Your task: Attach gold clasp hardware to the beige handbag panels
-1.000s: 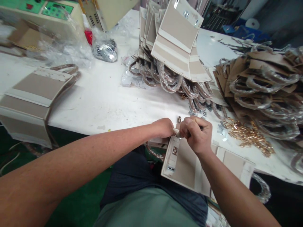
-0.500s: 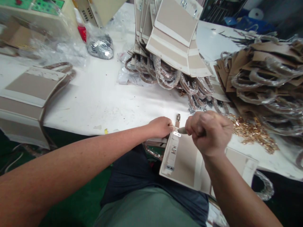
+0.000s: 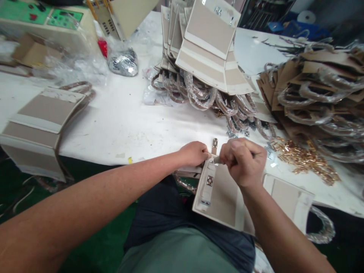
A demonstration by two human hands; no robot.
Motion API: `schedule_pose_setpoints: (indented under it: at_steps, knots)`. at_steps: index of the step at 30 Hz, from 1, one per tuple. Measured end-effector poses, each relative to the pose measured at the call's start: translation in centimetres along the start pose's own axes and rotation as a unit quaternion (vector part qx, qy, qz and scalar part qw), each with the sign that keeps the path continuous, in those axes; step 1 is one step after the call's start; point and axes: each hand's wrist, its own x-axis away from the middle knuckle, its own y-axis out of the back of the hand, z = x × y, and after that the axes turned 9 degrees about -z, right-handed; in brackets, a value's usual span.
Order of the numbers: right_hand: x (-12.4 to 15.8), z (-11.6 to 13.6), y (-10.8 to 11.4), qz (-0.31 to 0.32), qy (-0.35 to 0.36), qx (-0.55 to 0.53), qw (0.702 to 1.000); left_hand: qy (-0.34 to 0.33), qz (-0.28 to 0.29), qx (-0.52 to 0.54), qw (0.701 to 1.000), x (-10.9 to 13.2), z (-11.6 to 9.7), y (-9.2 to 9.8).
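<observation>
My right hand is closed in a fist round a short tool with a grey, blunt-looking end; the rest of it is hidden in my fingers. The tool's end rests at the top corner of a flat, unfolded beige handbag, near my lap. My left hand pinches the same bag's upper left edge, thumb on top. Just beyond that edge sticks out a narrow strap with a metal plate. Down the bag's left side runs a pale strip with a square metal fitting.
Beige bags with plastic-wrapped handles stand piled on the white table. A stack of brown pieces with wrapped handles rises at right. Small gold metal parts lie heaped near it. Another bag hangs over the edge at left.
My right hand has shifted slightly left and its wrist has turned, the tool's end staying at the bag's corner. My left hand keeps its pinch. The whole view has shifted slightly.
</observation>
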Motion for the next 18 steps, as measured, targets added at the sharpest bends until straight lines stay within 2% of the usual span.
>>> schedule_pose_setpoints:
  at_steps: [2, 4, 8, 11, 15, 18]
  knots:
    - [0.1, 0.2, 0.3, -0.007, 0.022, -0.010, 1.000, 0.009, -0.001, 0.005, 1.000, 0.0, 0.1, 0.0]
    - [0.5, 0.2, 0.6, -0.006, 0.010, 0.023, 1.000, 0.011, -0.003, 0.004, 1.000, 0.3, 0.0, 0.1]
    - [1.1, 0.7, 0.8, 0.029, -0.018, 0.165, 0.986, -0.008, -0.017, -0.026, 0.999, 1.5, -0.8, 0.8]
    - [1.3, 1.8, 1.8, 0.049, -0.009, 0.287, 0.957, -0.033, -0.046, -0.053, 0.997, 2.5, -1.5, 1.5]
    - [2.6, 2.1, 6.0, 0.065, 0.030, 0.435, 0.897, -0.061, -0.081, -0.071, 0.992, 4.8, -2.9, 2.1]
    - [4.0, 2.1, 10.1, 0.125, -0.008, 0.513, 0.849, -0.124, -0.098, -0.093, 0.983, 7.4, -4.8, 2.2]
